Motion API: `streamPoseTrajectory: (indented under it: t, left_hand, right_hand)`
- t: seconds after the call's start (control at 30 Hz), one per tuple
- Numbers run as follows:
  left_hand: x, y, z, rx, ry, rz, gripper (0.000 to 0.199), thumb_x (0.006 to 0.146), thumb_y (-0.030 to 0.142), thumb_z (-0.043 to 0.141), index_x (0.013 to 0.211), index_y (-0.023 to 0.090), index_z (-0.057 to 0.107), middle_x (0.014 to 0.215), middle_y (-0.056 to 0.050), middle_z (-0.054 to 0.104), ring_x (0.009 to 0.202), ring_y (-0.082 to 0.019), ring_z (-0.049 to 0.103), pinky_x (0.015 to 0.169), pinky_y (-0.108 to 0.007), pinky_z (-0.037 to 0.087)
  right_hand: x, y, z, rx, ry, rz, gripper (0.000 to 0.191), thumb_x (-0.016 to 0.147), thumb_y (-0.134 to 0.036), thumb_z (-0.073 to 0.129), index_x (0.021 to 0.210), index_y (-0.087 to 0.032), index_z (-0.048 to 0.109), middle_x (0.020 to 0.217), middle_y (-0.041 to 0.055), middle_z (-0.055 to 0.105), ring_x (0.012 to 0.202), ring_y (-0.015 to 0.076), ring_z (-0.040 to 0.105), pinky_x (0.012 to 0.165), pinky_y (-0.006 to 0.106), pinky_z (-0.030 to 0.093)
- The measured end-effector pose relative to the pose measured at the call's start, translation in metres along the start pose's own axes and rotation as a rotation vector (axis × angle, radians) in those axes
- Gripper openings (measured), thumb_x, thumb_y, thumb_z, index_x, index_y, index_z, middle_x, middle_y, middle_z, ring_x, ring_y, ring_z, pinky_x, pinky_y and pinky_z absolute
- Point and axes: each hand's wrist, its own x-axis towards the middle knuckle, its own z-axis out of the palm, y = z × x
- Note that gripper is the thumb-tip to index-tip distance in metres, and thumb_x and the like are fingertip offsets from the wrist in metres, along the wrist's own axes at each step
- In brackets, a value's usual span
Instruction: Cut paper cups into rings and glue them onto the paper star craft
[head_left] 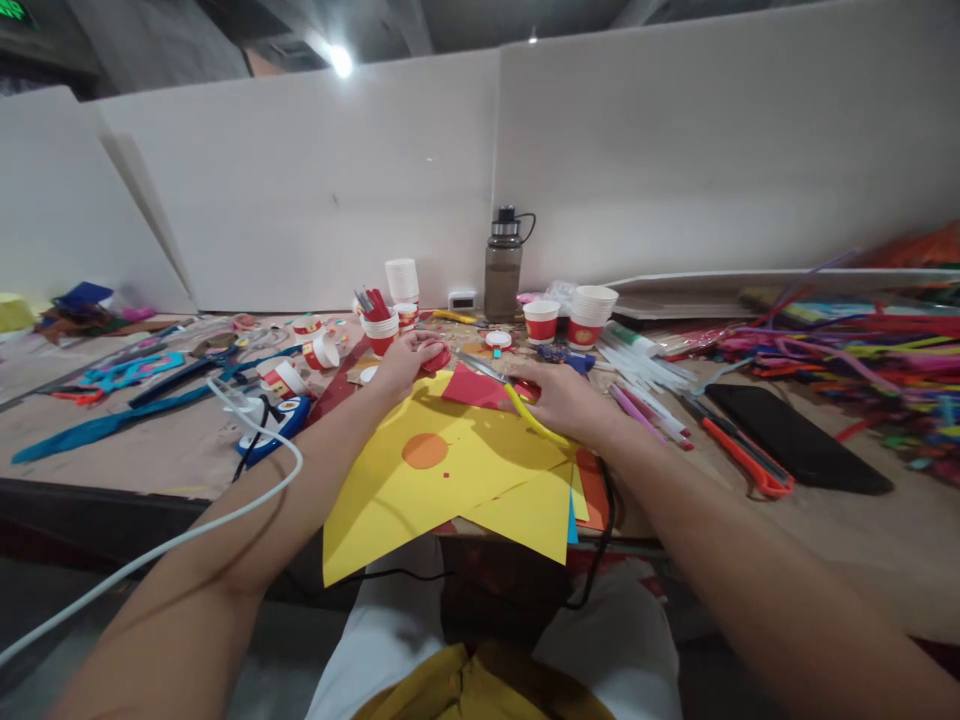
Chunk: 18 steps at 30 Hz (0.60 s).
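Near the middle of the table, my left hand [407, 366] is closed on a small red paper piece [436, 357]. To its right, my right hand [553, 397] grips scissors [484, 368] with yellow handles, their blades pointing left toward the red piece. Between the hands a larger piece of red paper [474, 388] rests on yellow paper sheets [480, 455]. An orange paper circle [425, 451] lies on the yellow sheets, left of their middle. The fingertips of my right hand are partly hidden behind the handles.
Behind the hands stand a dark bottle [502, 270] and stacked paper cups [591, 315]. A phone [799, 437], an orange cutter [742, 455] and colorful pipe cleaners [877, 350] lie at right. A white cable [289, 480] crosses over my left forearm, near a blue power strip [276, 432].
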Motion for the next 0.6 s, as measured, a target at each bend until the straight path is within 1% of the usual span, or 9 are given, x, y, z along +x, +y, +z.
streamPoseTrajectory:
  t: [0.1, 0.2, 0.3, 0.4, 0.5, 0.6]
  left_hand:
    - [0.003, -0.006, -0.001, 0.051, -0.01, -0.056, 0.021, 0.066, 0.018, 0.076, 0.081, 0.012, 0.063, 0.072, -0.003, 0.066, 0.061, -0.009, 0.06, 0.056, -0.02, 0.048]
    - [0.007, -0.013, -0.004, 0.105, 0.01, -0.068, 0.016, 0.066, 0.016, 0.075, 0.077, 0.012, 0.065, 0.065, -0.002, 0.065, 0.058, -0.009, 0.058, 0.054, -0.019, 0.046]
    - [0.009, -0.016, -0.006, 0.16, 0.031, -0.058, 0.013, 0.066, 0.015, 0.074, 0.075, 0.013, 0.067, 0.061, 0.0, 0.064, 0.055, -0.01, 0.057, 0.051, -0.018, 0.043]
    - [0.008, -0.015, -0.006, 0.187, 0.046, -0.029, 0.012, 0.066, 0.015, 0.074, 0.077, 0.014, 0.068, 0.064, -0.001, 0.065, 0.057, -0.01, 0.057, 0.054, -0.019, 0.043]
    - [0.007, -0.013, -0.003, 0.204, 0.047, -0.003, 0.011, 0.069, 0.017, 0.072, 0.078, 0.013, 0.068, 0.067, -0.002, 0.066, 0.058, -0.01, 0.057, 0.055, -0.02, 0.042]
    - [0.006, -0.015, -0.001, 0.238, 0.011, -0.008, 0.014, 0.07, 0.018, 0.071, 0.083, 0.013, 0.068, 0.066, -0.002, 0.066, 0.057, -0.01, 0.056, 0.055, -0.02, 0.041]
  right_hand:
    - [-0.002, -0.001, -0.005, -0.085, -0.132, 0.025, 0.039, 0.081, -0.048, 0.059, 0.108, -0.022, 0.069, 0.104, 0.0082, 0.072, 0.091, 0.0233, 0.066, 0.072, 0.029, 0.046]
    - [-0.003, 0.0, -0.008, -0.126, -0.228, 0.019, 0.029, 0.079, -0.045, 0.062, 0.095, -0.023, 0.072, 0.092, 0.0061, 0.073, 0.081, 0.0215, 0.065, 0.065, 0.027, 0.043]
    - [-0.003, 0.001, -0.011, -0.09, -0.233, -0.019, 0.027, 0.076, -0.043, 0.065, 0.095, -0.024, 0.071, 0.092, 0.0043, 0.073, 0.08, 0.0198, 0.064, 0.064, 0.026, 0.041]
    - [-0.004, 0.0, -0.012, -0.057, -0.232, -0.052, 0.031, 0.075, -0.048, 0.066, 0.094, -0.024, 0.07, 0.089, 0.0036, 0.072, 0.078, 0.0186, 0.063, 0.064, 0.025, 0.04]
    - [-0.004, -0.003, -0.01, -0.116, -0.273, -0.05, 0.033, 0.073, -0.05, 0.067, 0.091, -0.023, 0.07, 0.082, 0.004, 0.07, 0.071, 0.018, 0.061, 0.058, 0.025, 0.036]
    - [-0.005, -0.005, -0.008, -0.142, -0.312, -0.054, 0.03, 0.073, -0.048, 0.067, 0.09, -0.023, 0.07, 0.082, 0.0038, 0.07, 0.069, 0.0176, 0.06, 0.055, 0.025, 0.034]
